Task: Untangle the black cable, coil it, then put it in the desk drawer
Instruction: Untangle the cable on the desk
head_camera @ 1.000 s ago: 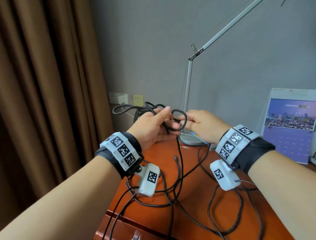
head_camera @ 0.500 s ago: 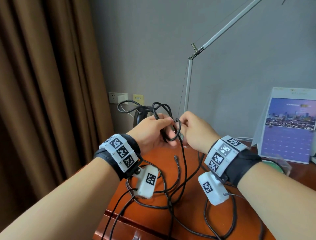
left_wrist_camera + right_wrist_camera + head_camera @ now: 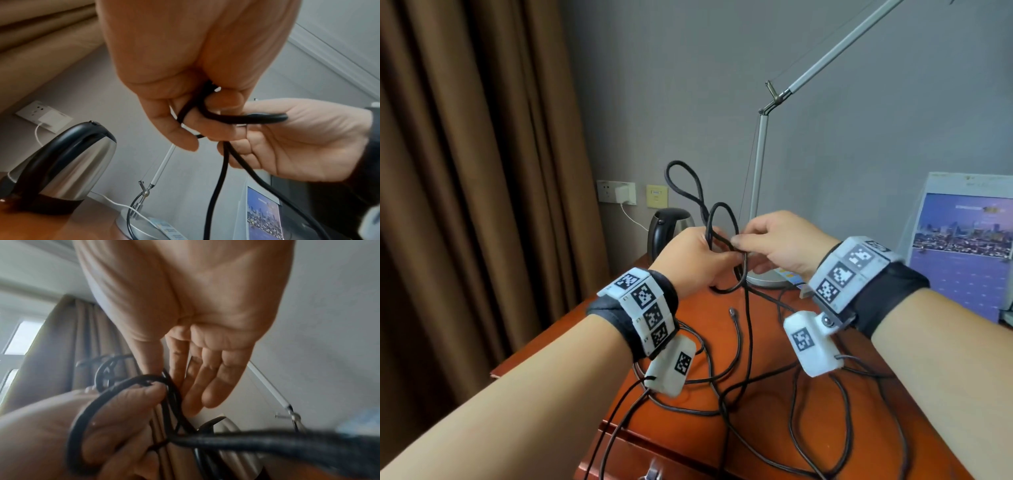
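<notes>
Now, from the head view, both hands are raised higher than a moment ago, and the black cable (image 3: 717,240) stands in taller loops above them; the rest trails over the bench (image 3: 763,346), so untangling is unfinished.

Left wrist: the left hand (image 3: 191,97) grips a loop.

Right wrist: the right hand (image 3: 185,331) pinches strands, other fingers (image 3: 213,386) loosely extended.
</notes>
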### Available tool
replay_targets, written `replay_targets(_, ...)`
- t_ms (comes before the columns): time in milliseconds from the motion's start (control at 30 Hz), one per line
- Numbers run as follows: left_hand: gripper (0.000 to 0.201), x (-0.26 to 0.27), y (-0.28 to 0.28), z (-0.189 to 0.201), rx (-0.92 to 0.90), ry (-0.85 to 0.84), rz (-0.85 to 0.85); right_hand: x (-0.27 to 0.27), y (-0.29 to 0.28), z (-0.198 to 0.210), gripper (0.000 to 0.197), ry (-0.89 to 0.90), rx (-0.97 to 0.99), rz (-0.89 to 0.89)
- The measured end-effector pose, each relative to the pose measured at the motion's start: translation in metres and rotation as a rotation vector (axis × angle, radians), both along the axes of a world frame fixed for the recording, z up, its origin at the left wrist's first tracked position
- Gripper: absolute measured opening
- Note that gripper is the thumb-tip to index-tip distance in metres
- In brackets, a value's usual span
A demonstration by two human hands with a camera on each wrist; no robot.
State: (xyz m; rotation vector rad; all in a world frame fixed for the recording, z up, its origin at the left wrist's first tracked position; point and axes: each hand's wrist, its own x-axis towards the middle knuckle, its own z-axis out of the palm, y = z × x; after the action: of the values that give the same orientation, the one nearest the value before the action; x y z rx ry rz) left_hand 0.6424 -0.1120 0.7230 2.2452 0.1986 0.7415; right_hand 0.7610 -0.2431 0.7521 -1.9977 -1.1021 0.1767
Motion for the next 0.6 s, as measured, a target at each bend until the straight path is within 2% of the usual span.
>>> replay_targets(100, 0.014, 0.003, 0.0, -0.002, 0.042, -0.008, 0.04, -0.004, 0.002, 0.006, 0.017, -0.277, -0.074, -0.07)
replay_targets(200, 0.018, 0.006, 0.001, -0.002, 0.067, 0.004, 0.081, -0.015, -0.002, 0.015, 0.006, -0.446, -0.06, -0.12)
replay_targets(300, 0.016, 0.007, 0.001, 0.0, 0.09, -0.007, 0.098, -0.025, -0.004, 0.021, 0.002, -0.492, -0.151, -0.034)
replay_targets(433, 0.024, 0.008, 0.0, -0.001, 0.117, -0.006, 0.126, -0.025, -0.003, 0.021, 0.016, -0.584, -0.21, -0.005)
replay_targets(600, 0.016, 0.008, -0.003, 0.002, 0.08, -0.05, 0.104, -0.019, -0.007, 0.023, 0.017, -0.6, -0.111, 0.027)
